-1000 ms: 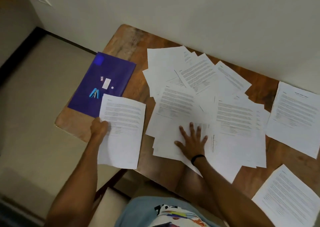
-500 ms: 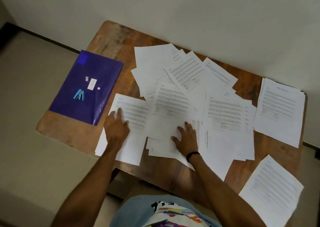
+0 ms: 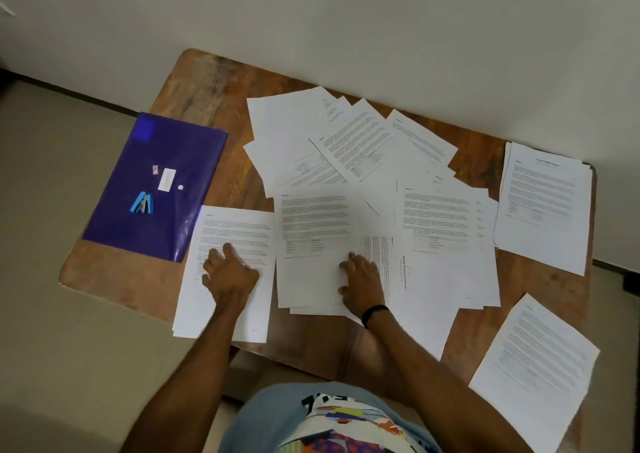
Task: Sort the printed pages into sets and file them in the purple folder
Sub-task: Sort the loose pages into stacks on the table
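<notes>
Folder (image 3: 156, 189), purple, lies at the left end of the table (image 3: 207, 85) with a small blue stapler (image 3: 142, 203) on top; nothing looks filed yet. Just right of the folder, touching its edge, a sheet (image 3: 242, 224) lies under the left hand (image 3: 230, 272), whose loosely spread fingers rest on it without gripping. Further right, the right hand (image 3: 362, 279) presses flat on a jumbled heap (image 3: 346, 162). Well right of the folder sit two separated sets: a stack (image 3: 543, 207) and a nearer pile (image 3: 533, 369). Sorting seems partly done; most pages remain mixed.

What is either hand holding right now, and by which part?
Nothing is gripped. The left hand rests on the left page; the right hand lies flat on the middle pile.
</notes>
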The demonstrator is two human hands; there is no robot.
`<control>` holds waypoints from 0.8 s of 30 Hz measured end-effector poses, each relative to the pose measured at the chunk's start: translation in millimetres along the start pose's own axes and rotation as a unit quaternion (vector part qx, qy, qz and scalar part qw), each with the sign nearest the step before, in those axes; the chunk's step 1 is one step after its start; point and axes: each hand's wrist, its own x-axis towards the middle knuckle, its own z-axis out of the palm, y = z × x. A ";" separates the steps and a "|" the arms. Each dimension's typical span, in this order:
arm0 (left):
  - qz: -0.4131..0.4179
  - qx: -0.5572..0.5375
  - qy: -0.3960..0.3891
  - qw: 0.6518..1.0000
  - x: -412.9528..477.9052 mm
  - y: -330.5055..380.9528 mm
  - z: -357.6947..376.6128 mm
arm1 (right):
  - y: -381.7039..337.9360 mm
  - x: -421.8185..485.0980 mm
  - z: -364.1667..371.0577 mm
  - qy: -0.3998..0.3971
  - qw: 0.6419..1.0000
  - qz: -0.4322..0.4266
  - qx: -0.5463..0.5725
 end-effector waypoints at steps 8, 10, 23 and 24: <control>0.138 -0.007 -0.034 0.990 -20.7 49.4 18.8 | -27.7 23.1 -25.1 0.104 0.942 0.200 0.249; 0.147 0.023 -0.048 0.988 -25.3 56.8 24.8 | -36.4 30.4 -31.9 0.087 0.939 0.231 0.240; 0.088 -0.262 -0.022 0.961 -25.9 83.4 4.9 | -6.1 18.0 -48.8 0.051 0.853 0.113 0.507; 0.087 -0.317 -0.035 0.944 -28.8 88.8 0.8 | 0.6 11.1 -54.4 0.038 0.834 0.118 0.537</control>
